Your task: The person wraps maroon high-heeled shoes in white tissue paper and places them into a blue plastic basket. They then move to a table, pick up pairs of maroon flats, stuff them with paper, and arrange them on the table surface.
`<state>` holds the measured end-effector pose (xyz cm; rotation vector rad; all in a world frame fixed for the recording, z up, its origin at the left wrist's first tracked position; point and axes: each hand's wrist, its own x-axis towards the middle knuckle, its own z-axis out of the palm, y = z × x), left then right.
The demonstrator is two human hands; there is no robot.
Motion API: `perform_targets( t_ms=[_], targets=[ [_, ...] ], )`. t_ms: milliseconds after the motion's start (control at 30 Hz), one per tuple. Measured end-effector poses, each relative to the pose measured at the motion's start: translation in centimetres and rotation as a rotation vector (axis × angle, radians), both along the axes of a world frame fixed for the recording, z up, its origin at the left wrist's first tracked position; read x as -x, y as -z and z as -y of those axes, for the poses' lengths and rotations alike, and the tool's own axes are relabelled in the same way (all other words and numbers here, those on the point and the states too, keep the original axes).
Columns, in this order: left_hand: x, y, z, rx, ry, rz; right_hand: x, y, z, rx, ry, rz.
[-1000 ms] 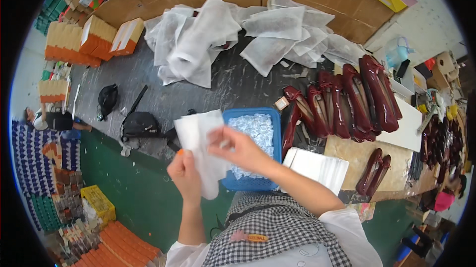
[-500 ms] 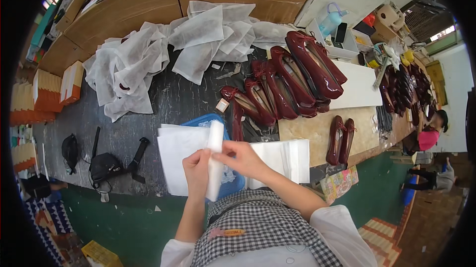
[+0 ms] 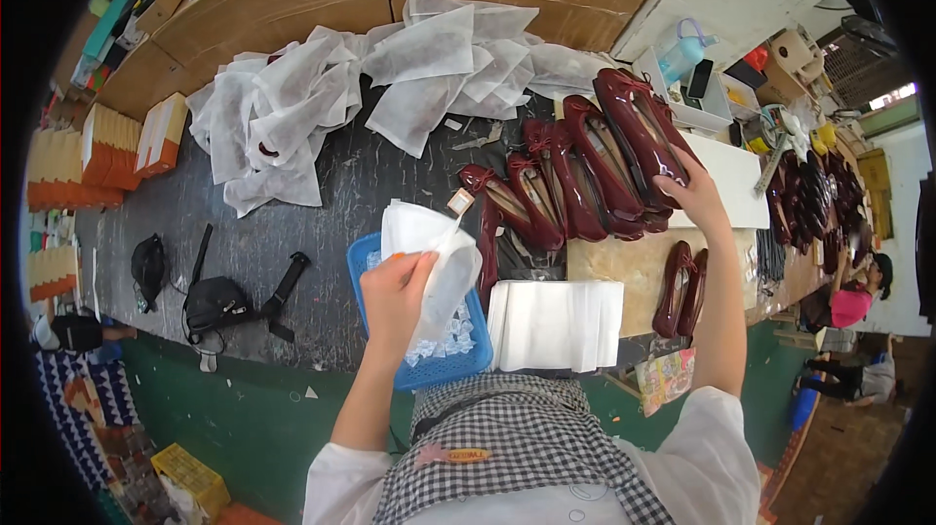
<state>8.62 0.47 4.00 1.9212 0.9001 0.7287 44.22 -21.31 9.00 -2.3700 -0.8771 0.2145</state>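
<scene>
My left hand [image 3: 393,291] pinches a white, thin cloth-like bag [image 3: 450,281] by its edge, above a blue plastic basket [image 3: 444,372] filled with crumpled clear pieces. Reaching out to the right, my right hand [image 3: 694,195] has its fingers and thumb around the toe end of a glossy burgundy ballet flat [image 3: 624,116]. That shoe lies at the right end of a row of similar burgundy flats [image 3: 583,189], several with small bows. A stack of flat white bags [image 3: 556,325] rests beside the basket, near the table's front edge.
White bags [image 3: 283,125], some with dark shapes inside, are heaped at the back. Black pouches with straps [image 3: 216,303] lie on the left. Another burgundy pair [image 3: 675,289] sits at right, near a white tray [image 3: 697,116]. Orange-and-white boxes [image 3: 156,135] line the left edge.
My right hand has left the white material in front of me and moved right onto a burgundy flat. The rolled white piece now hangs spread from my left hand, uncovering the basket's contents.
</scene>
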Motion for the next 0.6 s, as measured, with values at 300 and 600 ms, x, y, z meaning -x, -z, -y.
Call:
perform_targets(
  t_ms=[300,600],
  targets=[
    [-0.9,2.6,-2.1,-0.301,-0.044,-0.208,16.1,-3.3,0.8,0.194,-0.609,-0.267],
    [1.7,-1.9,-3.5,-0.073,-0.406,0.211,21.9,2.5,-4.1,-0.014,-0.618,-0.110]
  ],
)
